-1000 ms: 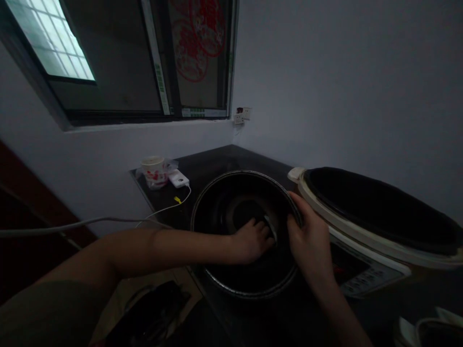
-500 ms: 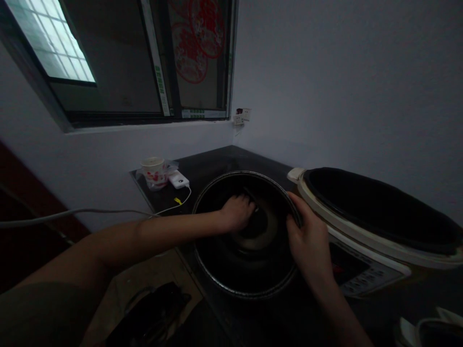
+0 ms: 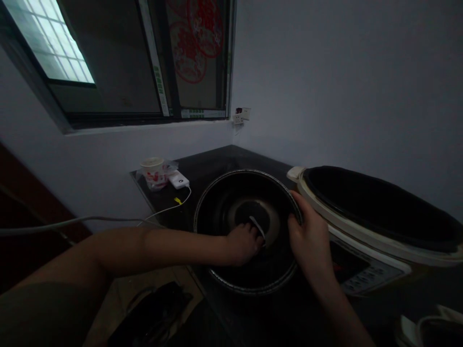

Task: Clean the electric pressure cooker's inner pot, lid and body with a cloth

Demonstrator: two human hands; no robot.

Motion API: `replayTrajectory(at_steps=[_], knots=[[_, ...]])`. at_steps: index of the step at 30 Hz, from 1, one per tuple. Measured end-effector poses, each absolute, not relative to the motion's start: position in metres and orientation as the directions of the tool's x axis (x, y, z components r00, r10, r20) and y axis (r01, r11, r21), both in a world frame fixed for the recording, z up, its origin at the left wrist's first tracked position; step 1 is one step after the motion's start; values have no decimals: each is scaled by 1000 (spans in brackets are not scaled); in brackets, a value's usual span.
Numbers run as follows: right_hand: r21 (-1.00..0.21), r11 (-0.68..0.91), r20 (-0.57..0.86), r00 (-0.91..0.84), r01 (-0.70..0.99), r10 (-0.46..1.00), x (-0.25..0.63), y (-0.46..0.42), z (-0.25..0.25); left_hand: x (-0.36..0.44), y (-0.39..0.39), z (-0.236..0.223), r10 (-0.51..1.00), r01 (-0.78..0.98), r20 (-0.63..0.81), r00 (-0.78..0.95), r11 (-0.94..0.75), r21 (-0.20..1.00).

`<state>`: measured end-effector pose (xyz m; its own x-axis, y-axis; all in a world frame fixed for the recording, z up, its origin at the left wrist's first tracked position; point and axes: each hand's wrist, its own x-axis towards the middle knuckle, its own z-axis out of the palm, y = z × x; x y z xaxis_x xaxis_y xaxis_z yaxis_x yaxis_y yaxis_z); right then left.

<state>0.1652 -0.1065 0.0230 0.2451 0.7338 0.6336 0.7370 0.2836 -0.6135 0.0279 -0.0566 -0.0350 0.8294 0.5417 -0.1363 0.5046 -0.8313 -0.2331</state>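
A round black pot with a pale ring on its inner base faces me, its mouth tilted up. Inside it is my left hand, fingers curled round a thin flat piece with a pale edge; its exact kind is too dark to tell. That hand is low in the pot, near the bottom wall. My right hand grips the pot's right rim, thumb inside and fingers around the outer side, partly hidden.
A large open rice cooker stands close on the right. On the dark countertop at the left are a paper cup in plastic and a white device with a cable. Wall sockets are in the corner.
My left hand has moved down and toward me inside the pot, from the middle of its base to the lower side. The piece's pale edge now shows. My right hand keeps its grip.
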Motion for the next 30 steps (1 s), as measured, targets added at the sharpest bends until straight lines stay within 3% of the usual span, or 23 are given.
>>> replayTrajectory(at_steps=[9, 21, 30], knots=[[-602, 321, 653, 220, 731, 724, 164, -109, 24, 33, -63, -36, 427, 391, -104, 898, -885, -253], [-593, 324, 654, 206, 737, 728, 164, -111, 25, -2, 13, -9, 549, 538, 90, 831, -751, -383], [-613, 323, 653, 233, 720, 721, 165, -107, 24, -9, 17, -11, 531, 477, -30, 847, -783, -399]])
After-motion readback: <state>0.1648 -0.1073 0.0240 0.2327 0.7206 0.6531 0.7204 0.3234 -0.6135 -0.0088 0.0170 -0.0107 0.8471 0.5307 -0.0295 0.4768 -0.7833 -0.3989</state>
